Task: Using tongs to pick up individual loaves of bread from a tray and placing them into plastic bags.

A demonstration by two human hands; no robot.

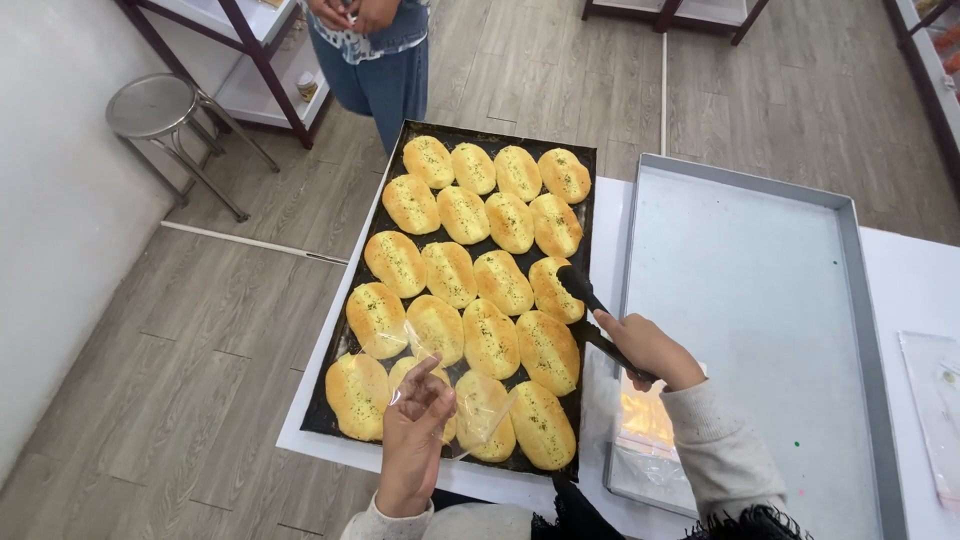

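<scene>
Right hand [648, 348] closed round black tongs [590, 305], tips at a herb-flecked bun [553, 288] on the right edge of a dark baking tray [588, 200] w/ rows of golden buns on a white table [915, 285]. Left hand [415, 432], fingers loosely curled, pinches a clear plastic bag [478, 405] over the tray's front row. Empty grey metal tray [760, 300] sits just right; another person stands beyond, nr a steel stool [152, 105].
</scene>
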